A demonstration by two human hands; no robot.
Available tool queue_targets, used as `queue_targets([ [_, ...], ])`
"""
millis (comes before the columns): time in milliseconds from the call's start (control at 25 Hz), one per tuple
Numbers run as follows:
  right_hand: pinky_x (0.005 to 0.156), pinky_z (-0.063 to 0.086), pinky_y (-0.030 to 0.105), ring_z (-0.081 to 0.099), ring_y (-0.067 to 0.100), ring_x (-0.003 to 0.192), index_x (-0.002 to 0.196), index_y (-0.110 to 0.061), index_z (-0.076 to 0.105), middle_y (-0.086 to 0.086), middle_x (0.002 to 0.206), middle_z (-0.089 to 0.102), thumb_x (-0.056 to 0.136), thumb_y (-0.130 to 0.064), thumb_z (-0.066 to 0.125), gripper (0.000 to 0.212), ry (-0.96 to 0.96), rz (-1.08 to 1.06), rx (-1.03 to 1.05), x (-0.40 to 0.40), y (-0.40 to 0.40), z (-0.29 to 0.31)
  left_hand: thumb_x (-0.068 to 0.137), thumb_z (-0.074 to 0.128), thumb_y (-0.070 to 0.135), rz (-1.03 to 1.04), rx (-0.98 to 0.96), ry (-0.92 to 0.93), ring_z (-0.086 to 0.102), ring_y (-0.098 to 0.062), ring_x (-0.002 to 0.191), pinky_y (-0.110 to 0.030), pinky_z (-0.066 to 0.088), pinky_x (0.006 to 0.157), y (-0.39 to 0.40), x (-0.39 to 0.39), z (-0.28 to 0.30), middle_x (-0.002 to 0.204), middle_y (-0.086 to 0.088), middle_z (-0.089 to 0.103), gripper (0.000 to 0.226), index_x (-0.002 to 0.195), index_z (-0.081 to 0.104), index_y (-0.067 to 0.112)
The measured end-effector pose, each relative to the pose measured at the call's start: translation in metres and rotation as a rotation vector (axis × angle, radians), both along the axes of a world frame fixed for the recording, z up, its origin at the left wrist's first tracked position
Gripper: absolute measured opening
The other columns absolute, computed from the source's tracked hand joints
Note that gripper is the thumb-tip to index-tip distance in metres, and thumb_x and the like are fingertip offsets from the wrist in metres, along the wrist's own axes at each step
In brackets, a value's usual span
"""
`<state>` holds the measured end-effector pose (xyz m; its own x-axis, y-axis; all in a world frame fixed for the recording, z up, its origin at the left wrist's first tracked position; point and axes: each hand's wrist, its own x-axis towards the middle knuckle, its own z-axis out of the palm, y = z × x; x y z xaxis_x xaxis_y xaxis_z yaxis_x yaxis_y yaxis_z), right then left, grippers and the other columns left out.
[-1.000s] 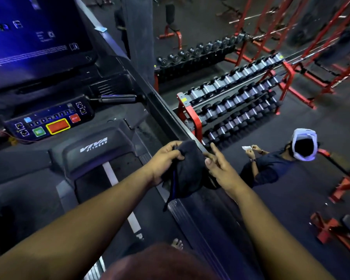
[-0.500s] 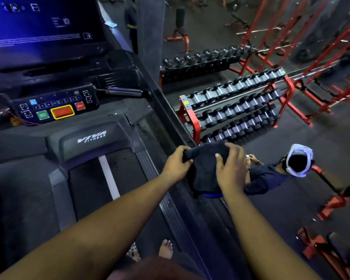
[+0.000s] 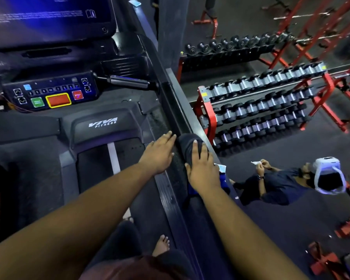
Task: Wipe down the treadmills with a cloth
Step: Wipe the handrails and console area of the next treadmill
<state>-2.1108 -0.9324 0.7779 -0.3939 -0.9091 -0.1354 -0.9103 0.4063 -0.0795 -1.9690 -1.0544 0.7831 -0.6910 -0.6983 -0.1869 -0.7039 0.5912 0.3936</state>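
two hands work at the right side rail (image 3: 171, 110) of a treadmill (image 3: 101, 126) seen from above. the right hand (image 3: 202, 168) lies flat on a dark cloth (image 3: 187, 143), fingers straight and close together, pressing the cloth down onto the top of the rail. the cloth is bunched under the palm and its dark front end pokes out past the fingertips; a blue part of it (image 3: 222, 179) hangs out on the outer side beside the wrist. the left hand (image 3: 160, 152) rests just beside it on the inner edge of the same rail, fingers stretched forward and held together, touching the rail and holding nothing. the two hands are near each other but apart, with a strip of rail between them.

ahead of the hands sit the motor cover marked viva fitness (image 3: 103, 122), the control panel (image 3: 51, 93) with a green button, a red button framed in yellow and a round red stop button, and above it a blue-lit screen (image 3: 49, 17). a bare foot (image 3: 162, 245) stands on the belt near the bottom. beyond the rail, on the floor below, a red dumbbell rack (image 3: 261, 106) holds rows of weights, and another person (image 3: 281, 184) in a dark shirt sits holding a small white slip.
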Motion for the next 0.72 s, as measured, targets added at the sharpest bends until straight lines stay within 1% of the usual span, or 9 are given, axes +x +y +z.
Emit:
queue_targets([
  [120,0.09,0.049,0.058,0.033,0.036,0.139,0.157,-0.034,0.001,0.009,0.164,0.014,0.098,-0.049,0.043,0.074,0.024,0.051,-0.003,0.0,0.038,0.004,0.101,0.047,0.027,-0.109,-0.034,-0.077,0.002,-0.017,0.154,-0.052,0.015,0.122,-0.02,-0.004,0.001,0.168,0.002,-0.005,0.073,0.159,0.002,0.02],
  [200,0.088,0.05,0.058,0.034,0.036,0.137,0.157,-0.037,0.001,0.009,0.163,0.016,0.098,-0.05,0.043,0.074,0.023,0.039,0.007,-0.003,0.037,0.005,0.101,0.045,0.023,-0.18,-0.072,-0.108,-0.003,-0.017,0.154,-0.055,0.01,0.122,-0.041,-0.007,0.001,0.167,0.002,-0.011,0.075,0.159,-0.002,0.02],
  [240,0.088,0.051,0.058,0.034,0.036,0.137,0.157,-0.036,0.0,0.01,0.162,0.016,0.098,-0.049,0.043,0.074,0.005,0.023,-0.003,-0.005,0.019,0.003,0.1,0.044,0.021,-0.193,-0.08,-0.121,-0.004,-0.017,0.154,-0.056,0.008,0.122,-0.052,-0.009,0.002,0.167,0.002,-0.012,0.076,0.158,-0.004,0.02],
  [320,0.089,0.051,0.058,0.035,0.038,0.135,0.157,-0.035,0.001,0.013,0.162,0.016,0.098,-0.047,0.042,0.072,-0.018,0.009,-0.048,-0.006,-0.042,-0.003,0.098,0.044,0.016,-0.182,-0.095,-0.145,-0.007,-0.016,0.154,-0.057,0.005,0.122,-0.083,-0.011,0.002,0.166,0.002,-0.015,0.078,0.158,-0.006,0.019],
  [400,0.092,0.05,0.058,0.036,0.04,0.133,0.157,-0.034,0.003,0.015,0.161,0.016,0.098,-0.046,0.043,0.072,-0.01,0.027,-0.044,-0.007,-0.109,0.0,0.097,0.044,0.013,-0.171,-0.104,-0.18,-0.009,-0.015,0.153,-0.057,0.002,0.122,-0.114,-0.013,0.005,0.166,0.001,-0.017,0.081,0.158,-0.009,0.017],
  [480,0.091,0.051,0.057,0.036,0.039,0.133,0.157,-0.035,0.004,0.013,0.162,0.014,0.098,-0.047,0.045,0.073,-0.028,0.02,-0.015,-0.009,-0.148,0.004,0.096,0.045,0.012,-0.163,-0.097,-0.21,-0.011,-0.015,0.153,-0.057,0.0,0.122,-0.147,-0.012,0.005,0.166,0.001,-0.018,0.083,0.158,-0.01,0.016],
  [600,0.084,0.053,0.055,0.035,0.035,0.134,0.155,-0.042,0.001,0.008,0.163,0.013,0.098,-0.052,0.042,0.071,-0.021,0.009,0.021,-0.006,-0.128,0.01,0.095,0.046,0.013,-0.23,-0.13,-0.224,-0.011,-0.017,0.153,-0.059,-0.001,0.121,-0.19,-0.009,-0.001,0.166,-0.001,-0.018,0.085,0.157,-0.01,0.016],
  [680,0.082,0.053,0.052,0.037,0.035,0.132,0.155,-0.043,0.0,0.009,0.161,0.018,0.098,-0.054,0.04,0.07,-0.015,-0.021,0.042,-0.002,-0.108,0.013,0.094,0.047,0.015,-0.287,-0.151,-0.224,-0.011,-0.019,0.153,-0.061,-0.002,0.12,-0.213,-0.008,-0.005,0.165,-0.003,-0.019,0.086,0.157,-0.013,0.015],
  [720,0.082,0.053,0.052,0.039,0.036,0.13,0.155,-0.042,0.0,0.011,0.16,0.021,0.098,-0.054,0.041,0.071,-0.005,-0.039,0.05,-0.003,-0.113,0.012,0.094,0.047,0.016,-0.3,-0.166,-0.227,-0.011,-0.02,0.153,-0.062,-0.003,0.119,-0.222,-0.007,-0.007,0.165,-0.004,-0.02,0.087,0.156,-0.015,0.015],
])
